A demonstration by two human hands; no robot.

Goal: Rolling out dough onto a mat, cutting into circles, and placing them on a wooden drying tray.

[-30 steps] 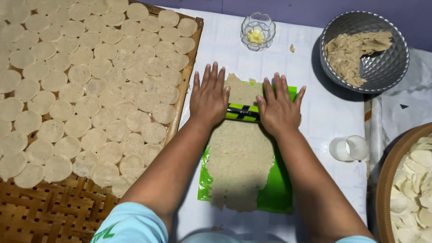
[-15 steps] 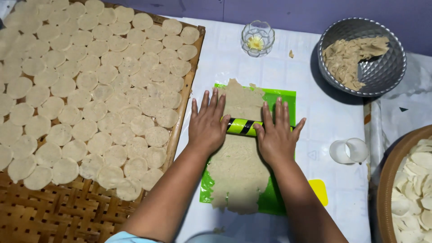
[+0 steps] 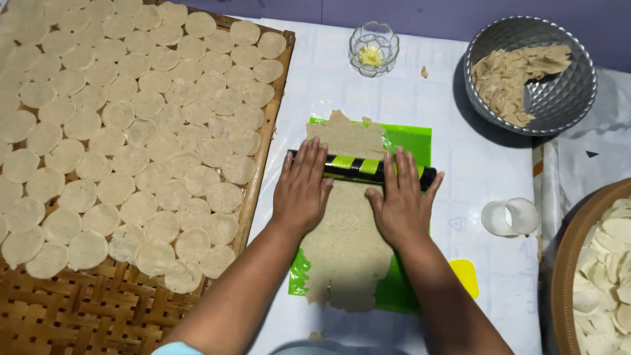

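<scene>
A long strip of pale beige dough (image 3: 347, 243) lies on a green plastic sheet (image 3: 411, 141) in the middle of the white-covered table. Across it rests a rolling pin (image 3: 358, 168) with black and lime bands. My left hand (image 3: 302, 187) presses flat on the pin's left part, fingers stretched. My right hand (image 3: 401, 200) lies flat on its right part. Both palms rest on the pin and the dough beneath.
A woven bamboo tray (image 3: 79, 309) at the left carries several round dough discs (image 3: 131, 131). A metal bowl (image 3: 562, 98) with dough scraps stands at the back right, a small glass dish (image 3: 373, 47) behind. A white ring cutter (image 3: 509, 217) and another tray (image 3: 568, 263) sit at the right.
Both hands rolled the pin toward me and then away again over the dough. A yellow corner now shows under the green sheet at the lower right.
</scene>
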